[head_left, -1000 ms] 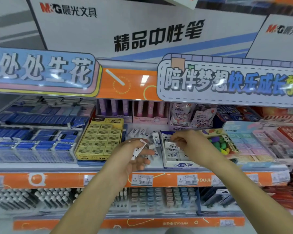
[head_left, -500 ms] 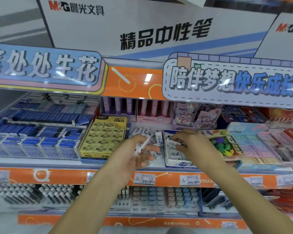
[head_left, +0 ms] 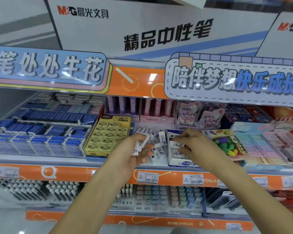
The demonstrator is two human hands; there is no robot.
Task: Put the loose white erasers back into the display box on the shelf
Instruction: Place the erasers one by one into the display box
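Note:
Several loose white erasers with blue print lie scattered on the white shelf between a yellow box and the white display box. My left hand holds one white eraser upright over the pile. My right hand reaches over the display box, its fingertips pinching an eraser down among the erasers in the box. The hand hides the right half of the box.
The yellow 2B eraser box stands left of the pile, with blue eraser trays further left. A colourful eraser pack sits right of the display box. Pink boxes line the back. Orange price rail fronts the shelf.
My right hand has moved down into the display box with its eraser. My left hand has risen slightly, still holding its eraser. The camera has shifted a little left.

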